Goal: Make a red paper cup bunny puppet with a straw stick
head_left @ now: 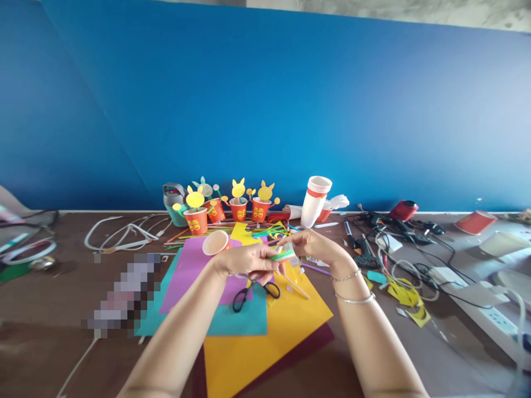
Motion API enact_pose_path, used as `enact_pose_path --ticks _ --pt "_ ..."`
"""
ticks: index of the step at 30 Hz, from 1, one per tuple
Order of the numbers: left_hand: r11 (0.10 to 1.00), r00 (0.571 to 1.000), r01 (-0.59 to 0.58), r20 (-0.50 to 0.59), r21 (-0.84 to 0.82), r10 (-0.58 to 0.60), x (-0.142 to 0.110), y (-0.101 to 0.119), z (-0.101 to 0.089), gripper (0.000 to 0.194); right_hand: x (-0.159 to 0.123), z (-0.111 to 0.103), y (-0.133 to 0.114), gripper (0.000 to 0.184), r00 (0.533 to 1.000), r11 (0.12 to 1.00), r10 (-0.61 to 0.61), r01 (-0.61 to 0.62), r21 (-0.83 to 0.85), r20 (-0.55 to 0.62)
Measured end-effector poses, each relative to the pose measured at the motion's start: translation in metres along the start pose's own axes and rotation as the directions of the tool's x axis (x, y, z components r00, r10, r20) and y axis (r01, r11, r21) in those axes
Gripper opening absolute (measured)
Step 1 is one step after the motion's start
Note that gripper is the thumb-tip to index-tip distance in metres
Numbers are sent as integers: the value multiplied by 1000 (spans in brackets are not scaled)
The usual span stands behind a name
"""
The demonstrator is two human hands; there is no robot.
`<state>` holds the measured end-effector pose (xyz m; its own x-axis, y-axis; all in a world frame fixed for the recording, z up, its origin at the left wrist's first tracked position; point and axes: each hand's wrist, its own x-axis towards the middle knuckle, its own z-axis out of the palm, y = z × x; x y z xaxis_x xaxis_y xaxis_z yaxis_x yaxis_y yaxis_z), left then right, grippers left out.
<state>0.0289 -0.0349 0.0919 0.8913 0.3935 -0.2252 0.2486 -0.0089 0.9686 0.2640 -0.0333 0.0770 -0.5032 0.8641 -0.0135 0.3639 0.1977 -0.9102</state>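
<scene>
My left hand (253, 262) pinches a small green-and-white striped piece (284, 256); its exact kind is unclear. Just right of it, my right hand (317, 246) has its fingers bent in at the piece's far edge, and whatever lies between its fingertips is hidden. Below the left hand, black-handled scissors (239, 300) rest on the teal sheet (249, 326); their blades are partly covered. A thin pale stick (296, 286) lies on the yellow sheet (286, 318). Beyond my left wrist, a paper cup (216, 243) is tipped toward me on the purple sheet (178, 282).
Several red cups (261, 210) with yellow animal-faced figures line the blue wall. A stack of white cups (314, 204) leans at the back. On the right are a glue gun (365, 253), yellow scraps (404, 293), tangled cables and a power strip (489, 315). A bottle (175, 204) stands back left.
</scene>
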Motion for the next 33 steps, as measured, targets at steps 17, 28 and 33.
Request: enact_pose_path --ticks 17,28,33 --pt "989 924 -96 -359 110 130 3 -6 -4 38 -9 -10 -2 19 981 981 192 -191 42 -11" --pt "979 844 -130 -500 158 193 13 -1 0 33 -12 -13 -5 11 976 978 204 -201 -52 79" --pt "983 855 -97 -492 157 163 14 0 0 37 -12 -13 -4 15 981 982 182 -178 -54 68"
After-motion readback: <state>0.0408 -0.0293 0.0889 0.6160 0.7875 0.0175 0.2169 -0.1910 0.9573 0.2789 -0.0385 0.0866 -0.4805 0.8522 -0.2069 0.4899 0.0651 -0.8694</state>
